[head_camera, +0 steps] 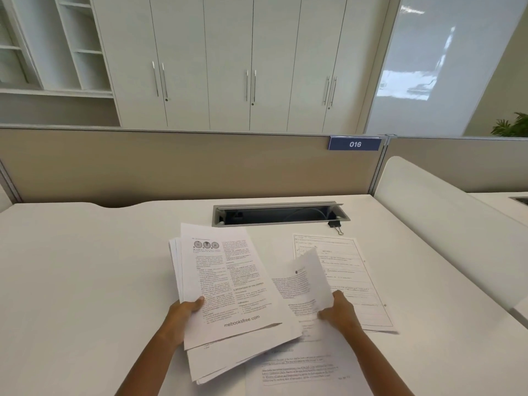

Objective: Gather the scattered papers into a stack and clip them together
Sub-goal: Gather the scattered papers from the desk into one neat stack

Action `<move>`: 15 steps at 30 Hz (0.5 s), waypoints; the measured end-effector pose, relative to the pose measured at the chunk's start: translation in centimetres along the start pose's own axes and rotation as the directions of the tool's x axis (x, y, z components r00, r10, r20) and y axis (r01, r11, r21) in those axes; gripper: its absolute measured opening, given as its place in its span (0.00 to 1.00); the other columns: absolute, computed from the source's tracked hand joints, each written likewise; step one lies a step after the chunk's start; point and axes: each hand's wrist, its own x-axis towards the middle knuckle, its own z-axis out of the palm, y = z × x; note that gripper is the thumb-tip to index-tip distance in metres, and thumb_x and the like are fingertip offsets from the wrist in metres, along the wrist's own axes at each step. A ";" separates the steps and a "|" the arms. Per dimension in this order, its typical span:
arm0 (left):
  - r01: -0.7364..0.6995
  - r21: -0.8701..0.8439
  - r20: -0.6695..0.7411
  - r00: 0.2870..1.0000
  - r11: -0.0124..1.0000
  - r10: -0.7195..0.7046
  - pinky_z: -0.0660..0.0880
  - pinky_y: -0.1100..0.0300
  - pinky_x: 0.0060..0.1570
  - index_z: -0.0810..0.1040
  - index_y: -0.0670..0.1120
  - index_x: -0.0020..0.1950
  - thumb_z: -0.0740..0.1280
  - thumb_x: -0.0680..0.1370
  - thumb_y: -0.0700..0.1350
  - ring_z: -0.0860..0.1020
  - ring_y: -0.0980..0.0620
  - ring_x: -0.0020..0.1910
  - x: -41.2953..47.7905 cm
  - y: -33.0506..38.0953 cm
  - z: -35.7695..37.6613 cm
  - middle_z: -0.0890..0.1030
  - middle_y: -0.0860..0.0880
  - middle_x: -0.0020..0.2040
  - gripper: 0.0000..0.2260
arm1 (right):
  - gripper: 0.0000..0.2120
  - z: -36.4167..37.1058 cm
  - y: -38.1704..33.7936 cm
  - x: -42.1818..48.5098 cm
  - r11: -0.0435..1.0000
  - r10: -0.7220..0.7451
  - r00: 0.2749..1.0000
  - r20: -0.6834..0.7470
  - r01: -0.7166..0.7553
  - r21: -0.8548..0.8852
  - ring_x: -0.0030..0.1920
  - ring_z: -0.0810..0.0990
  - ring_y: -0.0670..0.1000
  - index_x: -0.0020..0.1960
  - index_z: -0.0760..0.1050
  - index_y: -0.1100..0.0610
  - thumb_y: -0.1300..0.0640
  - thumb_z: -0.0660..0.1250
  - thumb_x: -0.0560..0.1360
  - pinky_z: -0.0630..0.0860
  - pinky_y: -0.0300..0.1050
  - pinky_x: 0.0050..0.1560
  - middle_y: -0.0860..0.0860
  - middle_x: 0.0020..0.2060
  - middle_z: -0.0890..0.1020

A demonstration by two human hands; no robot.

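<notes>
My left hand has its fingers clamped on the gathered stack; right hand pinches a loose sheet to add. Binder clip waits at 1 o'clock on the worktop.

Bare desk left of papers

You see the scene in bright, even, diffuse light with only faint shadows on the white desk. Glare streaks the glossy panel at upper right. Your wide lens bows the edges. The right hand and its lifted sheet blur slightly.
</notes>
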 end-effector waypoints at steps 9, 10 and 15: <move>0.014 0.035 0.076 0.997 0.999 -0.017 0.74 0.45 0.56 0.72 0.34 0.64 0.65 0.76 0.38 0.77 0.35 0.57 -0.5 0.3 0.2 0.78 0.35 0.60 0.17 | 0.08 -6.7 -3.6 -1.4 0.902 -0.298 0.775 -0.557 0.419 0.101 0.43 0.77 0.61 0.53 0.70 0.61 0.65 0.62 0.74 0.66 0.46 0.41 0.63 0.45 0.81; 0.011 0.041 0.084 0.996 0.999 -0.015 0.75 0.45 0.56 0.72 0.34 0.64 0.65 0.75 0.38 0.78 0.35 0.56 -0.6 0.3 0.3 0.78 0.35 0.60 0.17 | 0.08 -7.5 -4.1 -1.7 0.879 -0.303 0.722 -0.622 0.464 0.112 0.43 0.77 0.62 0.53 0.71 0.63 0.65 0.62 0.74 0.66 0.45 0.41 0.62 0.44 0.81; -0.015 0.063 0.145 0.989 0.998 0.006 0.80 0.54 0.40 0.75 0.35 0.60 0.65 0.76 0.38 0.82 0.42 0.44 -1.0 0.6 0.8 0.84 0.42 0.45 0.14 | 0.11 -10.0 -5.7 -1.5 0.735 -0.133 0.705 -0.697 0.542 0.407 0.43 0.75 0.55 0.54 0.71 0.64 0.62 0.65 0.74 0.71 0.48 0.45 0.59 0.46 0.79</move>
